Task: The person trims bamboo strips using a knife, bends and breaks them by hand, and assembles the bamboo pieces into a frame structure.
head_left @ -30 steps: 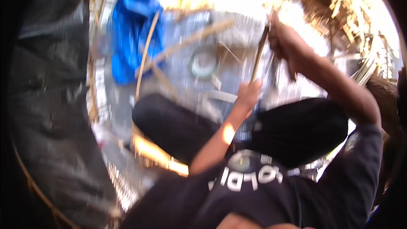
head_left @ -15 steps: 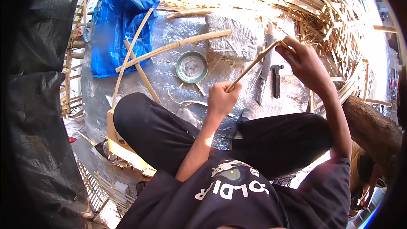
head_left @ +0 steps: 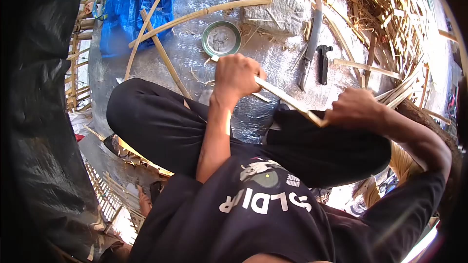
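Observation:
My left hand (head_left: pixel 239 75) is closed around a narrow bamboo strip (head_left: pixel 287 98), above the space between my crossed legs. From that fist the strip slants down to the right, and a short end pokes out on the far side near the bowl. My right hand (head_left: pixel 355 109) is closed at the strip's right end, over my right knee, slightly blurred. Ahead of my hands lie a long knife (head_left: pixel 312 44) and a black folding tool (head_left: pixel 323 65) whose kind I cannot make out. A green-rimmed bowl (head_left: pixel 222 39) stands just beyond my left hand.
A rough grey block (head_left: pixel 273 9) sits behind the bowl. Long bamboo strips (head_left: pixel 165 58) lie crossed at left, by a blue plastic sheet (head_left: pixel 129 14). Split bamboo (head_left: pixel 390 24) is heaped at upper right. Another person's hand (head_left: pixel 144 202) shows at lower left.
My right hand has come down towards my knee, so the strip now slopes down to the right instead of up. My left hand has turned and moved slightly forward. The view has shifted.

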The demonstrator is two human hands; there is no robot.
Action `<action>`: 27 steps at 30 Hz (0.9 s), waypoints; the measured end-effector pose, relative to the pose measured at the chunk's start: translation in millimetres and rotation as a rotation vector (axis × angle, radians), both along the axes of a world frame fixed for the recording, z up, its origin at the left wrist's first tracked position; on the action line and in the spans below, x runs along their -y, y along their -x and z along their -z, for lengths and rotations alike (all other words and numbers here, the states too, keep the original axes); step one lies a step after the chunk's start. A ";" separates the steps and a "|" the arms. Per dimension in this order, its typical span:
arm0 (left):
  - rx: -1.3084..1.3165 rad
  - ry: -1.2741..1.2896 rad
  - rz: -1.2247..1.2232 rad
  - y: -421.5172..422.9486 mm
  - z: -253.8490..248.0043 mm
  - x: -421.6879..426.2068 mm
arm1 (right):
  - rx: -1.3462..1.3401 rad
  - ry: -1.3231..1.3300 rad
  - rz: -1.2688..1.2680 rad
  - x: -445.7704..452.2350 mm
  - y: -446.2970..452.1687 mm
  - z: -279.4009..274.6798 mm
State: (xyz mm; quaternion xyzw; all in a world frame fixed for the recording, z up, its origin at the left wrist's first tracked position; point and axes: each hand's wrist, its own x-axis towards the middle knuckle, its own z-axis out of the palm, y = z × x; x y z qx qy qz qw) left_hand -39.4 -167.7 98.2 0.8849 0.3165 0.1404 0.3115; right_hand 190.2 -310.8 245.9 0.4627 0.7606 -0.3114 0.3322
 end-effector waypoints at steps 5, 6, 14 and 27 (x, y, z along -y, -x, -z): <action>0.098 0.066 -0.153 2.0 -8.6 2.1 | -0.034 -0.208 0.532 -39.6 -58.1 -16.5; 0.241 0.282 -0.157 -6.6 -8.7 6.3 | -0.163 -0.301 0.833 -41.5 -76.5 -12.1; 0.254 1.189 -0.108 -22.6 -1.4 36.8 | -0.927 -0.166 1.640 -62.2 -53.8 31.2; 0.432 1.614 -0.206 -31.7 -10.8 56.5 | -1.125 -0.365 1.521 -71.9 -41.6 64.6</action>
